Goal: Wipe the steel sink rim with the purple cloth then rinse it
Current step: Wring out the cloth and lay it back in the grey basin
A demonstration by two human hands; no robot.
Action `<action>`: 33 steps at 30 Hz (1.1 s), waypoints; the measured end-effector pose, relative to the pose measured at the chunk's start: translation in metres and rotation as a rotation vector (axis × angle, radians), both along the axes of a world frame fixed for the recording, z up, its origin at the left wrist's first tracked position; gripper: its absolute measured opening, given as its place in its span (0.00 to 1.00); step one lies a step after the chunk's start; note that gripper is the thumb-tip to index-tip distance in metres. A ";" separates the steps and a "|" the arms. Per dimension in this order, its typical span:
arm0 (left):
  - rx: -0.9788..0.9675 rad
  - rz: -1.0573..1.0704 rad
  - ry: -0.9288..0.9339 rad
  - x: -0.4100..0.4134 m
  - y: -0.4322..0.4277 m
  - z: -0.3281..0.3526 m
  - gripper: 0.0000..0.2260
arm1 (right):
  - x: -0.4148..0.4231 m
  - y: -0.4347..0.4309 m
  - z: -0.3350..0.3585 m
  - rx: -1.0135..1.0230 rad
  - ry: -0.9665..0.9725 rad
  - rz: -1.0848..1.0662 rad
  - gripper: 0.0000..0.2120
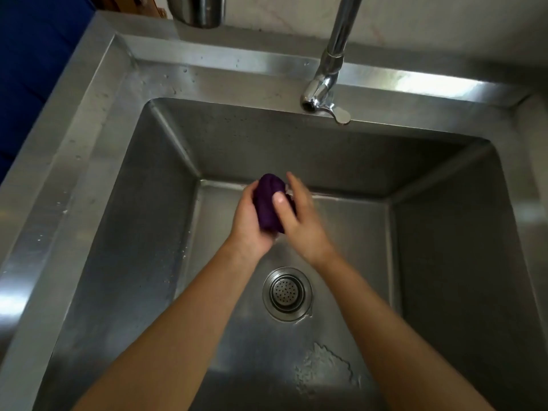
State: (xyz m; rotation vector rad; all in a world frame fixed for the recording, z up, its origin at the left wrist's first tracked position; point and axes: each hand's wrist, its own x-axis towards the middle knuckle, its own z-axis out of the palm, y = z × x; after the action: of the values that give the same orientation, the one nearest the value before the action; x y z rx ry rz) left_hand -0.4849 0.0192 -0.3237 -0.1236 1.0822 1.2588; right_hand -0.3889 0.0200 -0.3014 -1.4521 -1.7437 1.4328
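The purple cloth [266,200] is bunched into a dark wad between both my hands, held over the middle of the steel sink basin. My left hand [247,225] cups it from the left and below. My right hand [299,216] presses against it from the right, thumb across the cloth and fingers stretched past it. The steel sink rim [98,114] runs around the basin and carries scattered water drops on its left and back sides. The tap spout [321,96] hangs over the back edge; I see no stream of water from it.
A round drain strainer [287,293] sits in the basin floor below my hands, with a patch of water [324,367] nearer to me. A steel cup or holder [197,10] hangs at the back wall. A blue surface [29,54] lies left of the sink.
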 end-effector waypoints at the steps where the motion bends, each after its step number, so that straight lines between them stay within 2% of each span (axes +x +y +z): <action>1: -0.021 0.012 0.003 0.006 -0.002 0.002 0.16 | -0.003 -0.008 -0.006 -0.032 0.006 -0.014 0.34; 2: -0.032 0.013 0.033 0.011 -0.005 0.002 0.15 | -0.005 -0.012 -0.011 -0.057 0.031 -0.055 0.35; 6: -0.065 -0.067 0.357 0.009 -0.023 -0.002 0.14 | 0.002 -0.018 -0.015 -0.037 0.094 -0.130 0.18; 10: -0.006 -0.158 0.570 -0.003 -0.023 0.000 0.11 | 0.011 -0.018 -0.023 0.144 -0.038 0.029 0.21; 12: 0.013 -0.119 0.673 0.002 -0.020 0.002 0.10 | 0.007 -0.022 -0.022 0.159 -0.051 0.035 0.22; 16: -0.033 0.034 0.680 0.022 -0.020 0.010 0.15 | -0.006 -0.034 -0.020 0.122 -0.008 -0.153 0.14; 20: -0.124 0.113 0.856 0.029 -0.022 0.009 0.21 | -0.007 -0.036 -0.021 0.168 -0.058 -0.206 0.10; 24: -0.147 0.023 1.070 0.029 -0.028 0.003 0.25 | -0.004 -0.036 -0.028 0.279 -0.205 -0.165 0.15; 28: -0.202 -0.016 1.196 0.027 -0.026 -0.004 0.26 | -0.005 -0.032 -0.034 0.410 -0.297 -0.149 0.19; 31: -0.196 -0.020 1.231 0.027 -0.026 -0.010 0.26 | -0.003 -0.027 -0.032 0.346 -0.326 -0.126 0.20; 33: -0.202 -0.037 1.260 0.027 -0.027 -0.012 0.25 | -0.005 -0.021 -0.034 0.230 -0.342 -0.075 0.21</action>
State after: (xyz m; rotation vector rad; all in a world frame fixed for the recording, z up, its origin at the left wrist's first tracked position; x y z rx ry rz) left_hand -0.4574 -0.0083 -0.3362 0.6214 2.2611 1.1485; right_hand -0.3935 -0.0009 -0.3350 -1.6864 -1.9551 0.9496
